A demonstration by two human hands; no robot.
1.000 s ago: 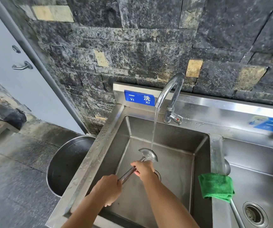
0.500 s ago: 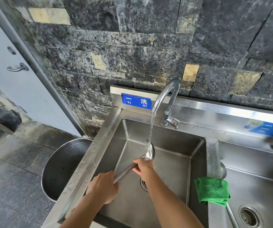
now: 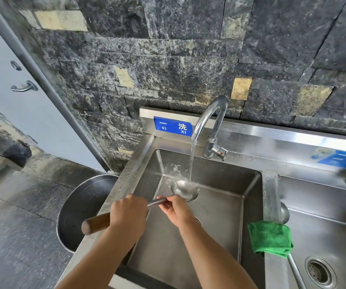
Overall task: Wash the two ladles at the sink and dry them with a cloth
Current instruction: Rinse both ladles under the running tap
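Note:
A steel ladle (image 3: 184, 190) with a brown wooden handle end is held over the left sink basin (image 3: 220, 215), its bowl facing up under the running water from the tap (image 3: 209, 122). My left hand (image 3: 128, 215) grips the handle near the wood. My right hand (image 3: 175, 210) holds the metal shaft just behind the bowl. A second ladle (image 3: 285, 213) lies in the right basin against the divider, partly hidden under a green cloth (image 3: 270, 238) draped over the divider.
A large steel pot (image 3: 78, 211) stands on the floor left of the sink. The right basin has a round drain (image 3: 319, 272). A dark stone wall rises behind the sink, and a grey door (image 3: 11, 80) stands at the far left.
The ladle's bowl has turned face up under the stream and water now splashes from it. My left hand has slid forward along the handle, baring the wooden end.

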